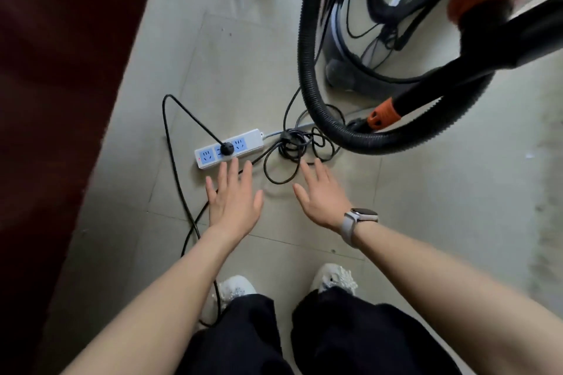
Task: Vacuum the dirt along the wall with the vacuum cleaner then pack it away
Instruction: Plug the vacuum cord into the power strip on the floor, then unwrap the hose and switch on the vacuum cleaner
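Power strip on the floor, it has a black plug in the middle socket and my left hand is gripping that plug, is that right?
Not quite. The head view shows the black plug in the middle socket of the power strip, but the left hand is open with straight fingers, short of the plug, not gripping it.

Both bare forearms reach forward and down from the lower corners, running nearly parallel, backs of the hands up. The left hand [233, 196] is flat, its fingers [234, 172] straight and slightly spread, thumb out to the right, holding nothing. The right hand [323, 196] lies just beside it, apart, also flat with straight fingers and thumb out to the left, holding nothing.
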{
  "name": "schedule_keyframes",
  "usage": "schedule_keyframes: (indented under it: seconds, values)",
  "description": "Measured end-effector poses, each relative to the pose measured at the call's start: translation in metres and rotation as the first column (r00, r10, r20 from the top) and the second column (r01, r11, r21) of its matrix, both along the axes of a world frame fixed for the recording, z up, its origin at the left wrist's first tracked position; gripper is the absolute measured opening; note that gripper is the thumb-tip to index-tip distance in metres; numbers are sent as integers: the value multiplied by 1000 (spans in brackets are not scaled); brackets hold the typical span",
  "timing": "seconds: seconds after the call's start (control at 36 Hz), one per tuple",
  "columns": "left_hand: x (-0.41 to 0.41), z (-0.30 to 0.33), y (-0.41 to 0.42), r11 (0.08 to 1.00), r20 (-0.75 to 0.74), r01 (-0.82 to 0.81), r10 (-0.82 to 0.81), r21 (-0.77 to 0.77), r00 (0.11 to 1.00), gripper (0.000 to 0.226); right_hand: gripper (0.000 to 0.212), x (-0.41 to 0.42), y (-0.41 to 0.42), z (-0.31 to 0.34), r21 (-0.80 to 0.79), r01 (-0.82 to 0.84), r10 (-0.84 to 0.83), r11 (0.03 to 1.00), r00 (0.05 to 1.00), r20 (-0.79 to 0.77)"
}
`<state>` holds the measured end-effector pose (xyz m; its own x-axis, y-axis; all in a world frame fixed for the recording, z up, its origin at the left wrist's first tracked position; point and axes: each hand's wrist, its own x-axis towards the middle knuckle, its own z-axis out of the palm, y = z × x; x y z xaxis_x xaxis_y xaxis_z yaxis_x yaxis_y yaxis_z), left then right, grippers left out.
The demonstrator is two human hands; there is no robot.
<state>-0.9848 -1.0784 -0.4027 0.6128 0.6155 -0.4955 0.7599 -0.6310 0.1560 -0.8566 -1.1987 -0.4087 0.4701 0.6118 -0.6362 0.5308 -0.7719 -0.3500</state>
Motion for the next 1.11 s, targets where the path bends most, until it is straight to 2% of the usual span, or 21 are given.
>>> schedule_keyframes:
  seconds: [0.11, 0.33, 0.44, 0.58, 0.67, 0.78, 0.86, 0.94, 1.0, 1.06, 1.11]
  values:
    - [33, 103, -19, 998, 49, 64, -64, -6, 997, 62, 56, 8, -24, 103, 66, 78, -76, 995, 997, -31]
    - [109, 290, -41, 998, 215, 50, -43, -27, 976, 53, 43, 67, -67, 291, 153, 335, -329, 930, 942, -66]
    - [153, 347, -47, 995, 282, 82, -64, -50, 957, 50, 43, 105, -85, 343, 186, 400, -394, 897, 916, -72]
    - [193, 367, -58, 983, 368, 102, -41, -150, 929, 44, 41, 141, -101, 359, 176, 502, -495, 847, 865, -87]
    - [201, 353, -65, 968, 363, 107, -17, -229, 932, 41, 41, 158, -104, 348, 158, 671, -648, 724, 741, -177]
    - [207, 318, -63, 954, 323, 89, 8, -286, 946, 39, 52, 186, -95, 316, 79, 864, -812, 498, 496, -306]
    - [212, 294, -56, 942, 279, 52, 45, -332, 959, 40, 67, 208, -81, 283, 17, 940, -865, 340, 319, -388]
    - [220, 278, -41, 930, 263, 43, 58, -366, 963, 40, 77, 229, -63, 259, -55, 989, -886, 134, 95, -453]
    - [225, 274, -31, 925, 256, 47, 55, -377, 965, 41, 62, 241, -53, 252, -99, 995, -857, 10, -43, -513]
    - [232, 272, -20, 924, 279, 69, 41, -375, 960, 41, 37, 252, -43, 248, -104, 994, -847, -42, -90, -524]
    - [242, 272, -9, 928, 308, 98, 19, -361, 951, 40, 29, 261, -35, 246, -88, 993, -860, -81, -114, -496]
